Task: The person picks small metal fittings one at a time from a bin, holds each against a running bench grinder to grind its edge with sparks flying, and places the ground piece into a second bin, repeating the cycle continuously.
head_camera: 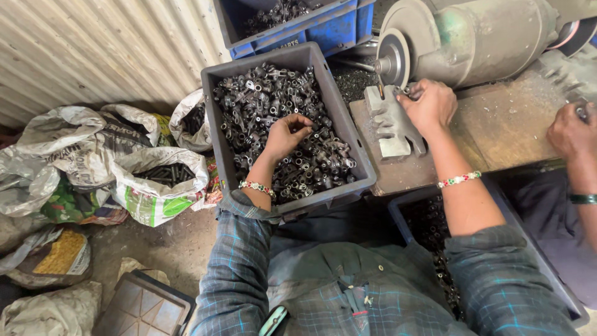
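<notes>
Left hand (287,132) is down in the grey crate (216,109), fingers curled in and pinching at the heap of small dark metal parts (273,99) that fills it; whether one piece is actually caught between the fingertips I cannot tell. A beaded bracelet (257,186) sits on that wrist. Over to the right hand (430,104): it is closed, knuckles up, pressed close to the grinding wheel (394,57), holding something small against it that the fingers hide. Just beside that hand, a notched grey metal block (392,121) lies on the desk (504,124), right under the wheel. The wheel runs off a big green-grey motor (485,34) at the top of the view.

The grey crate rests at the person's knees, touching the left edge of the desk. Behind it, a blue crate (329,28) holds more dark parts. Off to the left, against the corrugated wall (93,50), white sacks (155,180) stand on the floor, one open and showing dark rods inside. At the far right, another person's hand (569,130) rests on the desk, wearing a dark wristband. Below the desk, a second dark bin (435,230) of parts sits between the sleeves.
</notes>
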A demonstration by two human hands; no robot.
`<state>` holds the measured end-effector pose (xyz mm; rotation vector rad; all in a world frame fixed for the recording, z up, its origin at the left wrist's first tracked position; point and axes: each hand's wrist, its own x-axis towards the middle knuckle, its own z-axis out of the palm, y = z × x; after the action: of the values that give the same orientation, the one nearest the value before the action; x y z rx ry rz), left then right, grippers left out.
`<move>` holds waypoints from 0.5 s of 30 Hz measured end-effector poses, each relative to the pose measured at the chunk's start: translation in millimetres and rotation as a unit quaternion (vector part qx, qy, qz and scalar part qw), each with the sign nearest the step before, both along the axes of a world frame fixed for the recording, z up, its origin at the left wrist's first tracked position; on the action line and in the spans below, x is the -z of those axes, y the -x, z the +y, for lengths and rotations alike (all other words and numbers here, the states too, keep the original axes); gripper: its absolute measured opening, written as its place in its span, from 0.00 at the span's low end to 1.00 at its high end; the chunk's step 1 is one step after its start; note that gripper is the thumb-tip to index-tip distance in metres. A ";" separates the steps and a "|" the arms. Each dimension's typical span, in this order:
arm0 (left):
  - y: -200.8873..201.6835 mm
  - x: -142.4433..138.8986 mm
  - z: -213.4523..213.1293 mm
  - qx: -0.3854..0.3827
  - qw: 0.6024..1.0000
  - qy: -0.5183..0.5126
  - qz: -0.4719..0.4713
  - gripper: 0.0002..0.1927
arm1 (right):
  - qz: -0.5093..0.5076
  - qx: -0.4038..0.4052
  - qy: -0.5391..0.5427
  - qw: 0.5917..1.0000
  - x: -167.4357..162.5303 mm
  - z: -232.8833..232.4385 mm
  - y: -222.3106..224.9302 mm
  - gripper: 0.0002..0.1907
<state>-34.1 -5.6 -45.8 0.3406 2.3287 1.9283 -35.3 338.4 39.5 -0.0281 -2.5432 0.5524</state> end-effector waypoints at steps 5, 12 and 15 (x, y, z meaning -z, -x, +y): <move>-7.2 -6.5 -7.5 -0.095 0.981 0.162 0.049 0.08 | -0.037 0.073 -0.008 0.997 -7.5 -16.2 -7.0 0.17; -21.5 -14.9 -21.1 -0.226 0.910 0.321 0.133 0.07 | -0.024 0.112 0.013 0.993 -6.6 -25.6 -16.5 0.17; -24.0 -15.7 -22.9 -0.234 0.903 0.340 0.117 0.09 | 0.014 0.129 -0.015 0.991 -2.0 -17.9 -28.8 0.14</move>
<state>-10.2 -28.5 -30.1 -0.0708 3.2765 1.0853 -6.5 320.4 41.5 -0.3309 -2.4685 0.4095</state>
